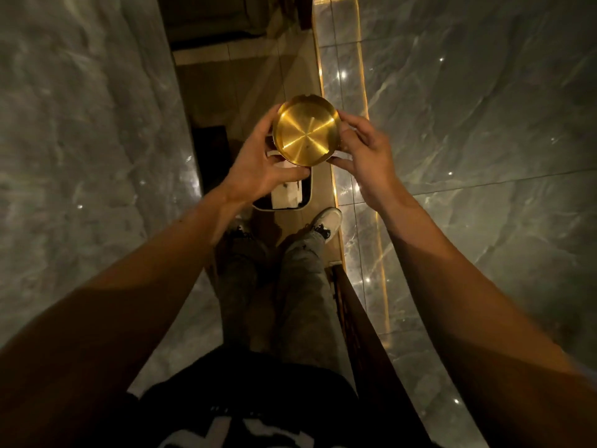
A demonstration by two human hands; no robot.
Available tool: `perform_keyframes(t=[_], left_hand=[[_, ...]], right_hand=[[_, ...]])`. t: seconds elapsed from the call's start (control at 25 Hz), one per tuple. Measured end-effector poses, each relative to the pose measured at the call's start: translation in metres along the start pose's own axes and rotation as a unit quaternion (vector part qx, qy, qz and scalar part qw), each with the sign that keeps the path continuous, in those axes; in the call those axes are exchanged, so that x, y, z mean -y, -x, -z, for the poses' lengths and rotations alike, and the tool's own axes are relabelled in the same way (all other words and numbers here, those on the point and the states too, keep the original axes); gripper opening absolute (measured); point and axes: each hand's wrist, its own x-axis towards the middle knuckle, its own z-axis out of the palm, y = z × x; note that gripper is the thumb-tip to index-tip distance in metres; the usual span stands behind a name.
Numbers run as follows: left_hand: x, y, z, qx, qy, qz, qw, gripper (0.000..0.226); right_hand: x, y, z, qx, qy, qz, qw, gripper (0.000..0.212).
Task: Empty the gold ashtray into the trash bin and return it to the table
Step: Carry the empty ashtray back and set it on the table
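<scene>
Round brushed-gold metal ashtray (306,130) held in the air between both hands, tilted so its inner dish faces the camera. Left hand (258,163) gripping the left rim, fingers curled beneath. Right hand (365,153) gripping the right rim with thumb and fingertips. Directly below: white-rimmed dark trash bin (305,202) on the floor strip between grey marble surfaces (80,124), pale item inside. White sneaker (328,221) just beside the bin.

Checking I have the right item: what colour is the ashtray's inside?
Shiny brushed gold, seen in the head view: the ashtray, held by both hands.
</scene>
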Motion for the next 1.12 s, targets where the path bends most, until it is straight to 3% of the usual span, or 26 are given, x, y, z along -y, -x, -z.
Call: perform_keyframes(t=[0.16, 0.36, 0.6, 0.8, 0.96, 1.12], left_hand=[[-0.023, 0.052, 0.034, -0.078, -0.089, -0.085, 0.989, 0.114], [-0.043, 0.103, 0.084, -0.162, -0.064, -0.124, 0.977, 0.112], [-0.037, 0.164, 0.176, -0.169, -0.052, -0.18, 0.968, 0.106], [-0.02, 0.218, 0.256, -0.18, -0.058, -0.201, 0.961, 0.109], [-0.006, 0.253, 0.285, -0.214, -0.046, -0.2, 0.955, 0.103], [0.002, 0.279, 0.291, -0.262, -0.038, -0.195, 0.944, 0.102]], right_hand=[[0.042, 0.034, -0.03, 0.071, 0.026, 0.015, 0.997, 0.037], [0.081, 0.072, -0.086, 0.125, 0.075, 0.102, 0.984, 0.037], [0.099, 0.131, -0.182, 0.084, 0.121, 0.162, 0.976, 0.042], [0.095, 0.175, -0.266, 0.131, 0.124, 0.187, 0.966, 0.056], [0.094, 0.193, -0.308, 0.145, 0.186, 0.188, 0.953, 0.073], [0.097, 0.197, -0.325, 0.162, 0.271, 0.253, 0.915, 0.076]])
